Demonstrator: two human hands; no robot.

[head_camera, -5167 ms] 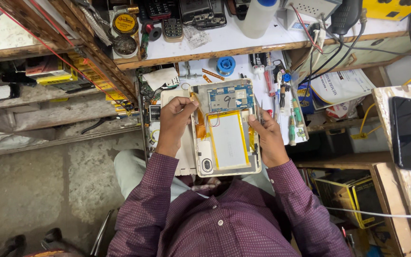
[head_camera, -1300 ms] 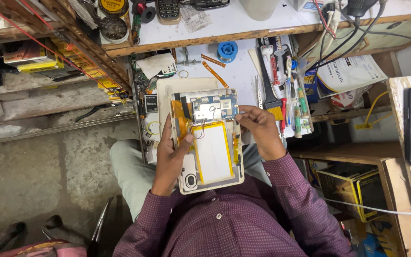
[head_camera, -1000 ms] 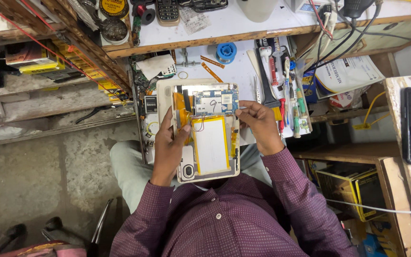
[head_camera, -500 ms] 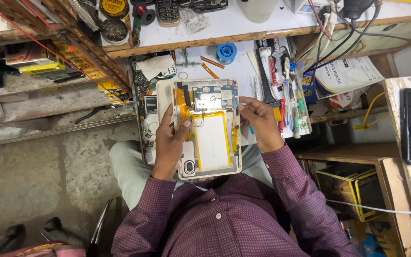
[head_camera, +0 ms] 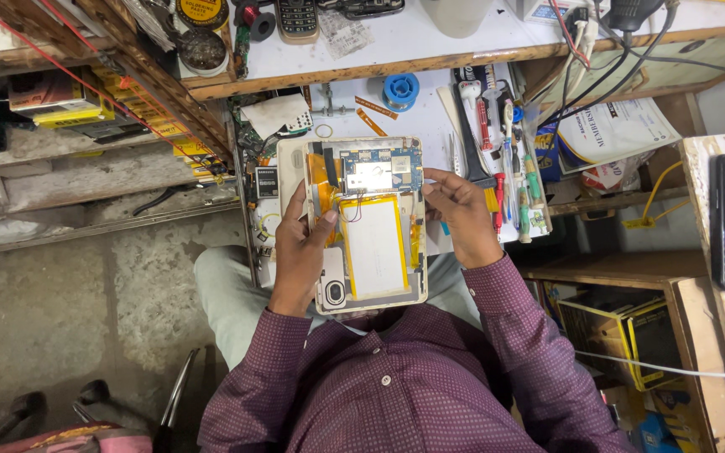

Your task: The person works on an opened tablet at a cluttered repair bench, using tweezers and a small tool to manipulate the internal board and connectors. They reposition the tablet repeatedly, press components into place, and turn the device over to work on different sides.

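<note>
Grasping the opened tablet (head_camera: 372, 243) from both sides, the left hand (head_camera: 302, 252) wraps its left edge with the thumb laid on the orange ribbon cable, while the right hand (head_camera: 461, 214) pinches the right edge near the blue circuit board (head_camera: 377, 170). Between the two grips the tablet lies inside-up over the person's lap and the near edge of the surface (head_camera: 396, 109), its long axis running away from the body, board end far, round camera end near. Just right of the right grip lies a row of screwdrivers (head_camera: 509, 159); beyond the far end sits a blue solder spool (head_camera: 400, 89).
</note>
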